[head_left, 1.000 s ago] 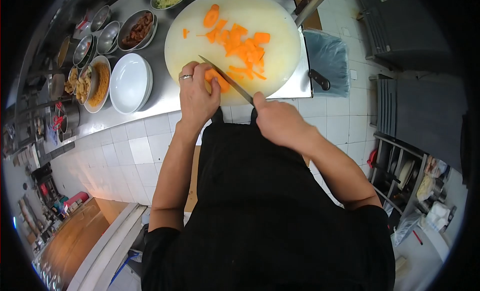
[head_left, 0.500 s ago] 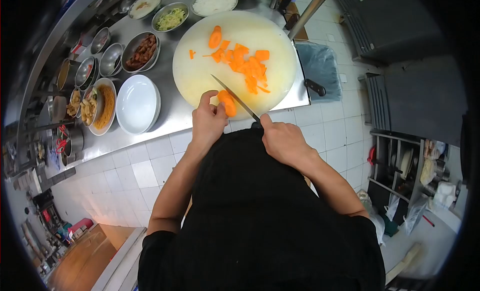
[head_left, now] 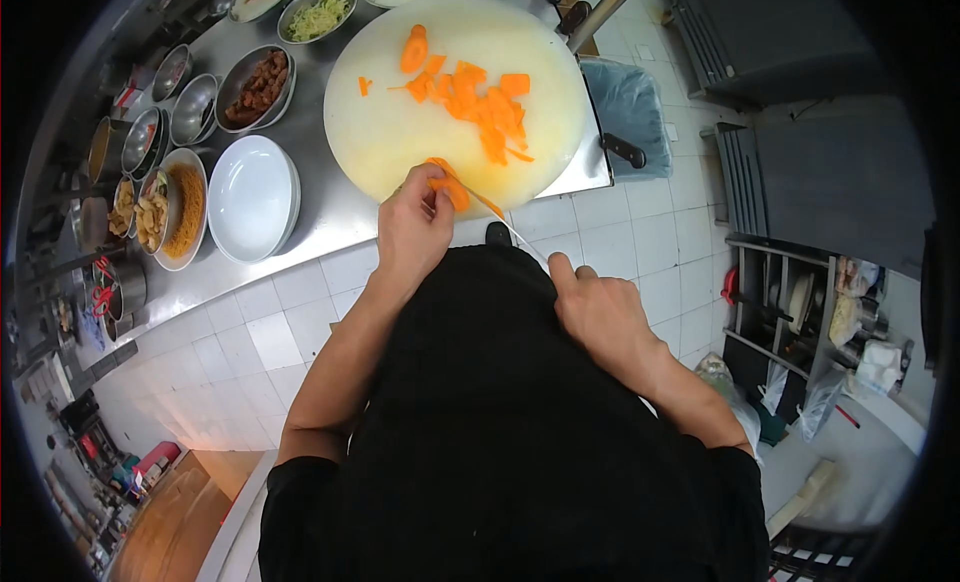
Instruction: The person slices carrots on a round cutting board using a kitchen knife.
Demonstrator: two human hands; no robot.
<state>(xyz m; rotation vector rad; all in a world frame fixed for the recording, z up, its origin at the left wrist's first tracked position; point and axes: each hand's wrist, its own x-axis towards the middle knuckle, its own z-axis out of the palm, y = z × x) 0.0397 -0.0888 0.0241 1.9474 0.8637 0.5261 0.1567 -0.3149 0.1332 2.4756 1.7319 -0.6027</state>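
At the near edge of the round white cutting board (head_left: 380,142), my left hand (head_left: 412,227) grips a carrot piece (head_left: 453,192) with its fingertips. My right hand (head_left: 603,314) is closed round the handle of a knife (head_left: 522,242), out to the right over the floor. The blade slants up and left, its front end at the right side of the carrot piece. A thin orange strip (head_left: 488,206) shows along the blade. Farther up the board lie several cut carrot pieces (head_left: 490,117) and a larger carrot end (head_left: 414,50).
Left of the board stand stacked white plates (head_left: 252,202), a bowl of reddish-brown meat (head_left: 258,90) and a bowl of shredded greens (head_left: 318,18). Another knife's black handle (head_left: 624,150) juts past the counter's right edge, near a lined bin (head_left: 632,102).
My right hand has drawn the knife down and right, away from the board's middle, and its blade now meets the carrot piece. The whole view has shifted slightly.
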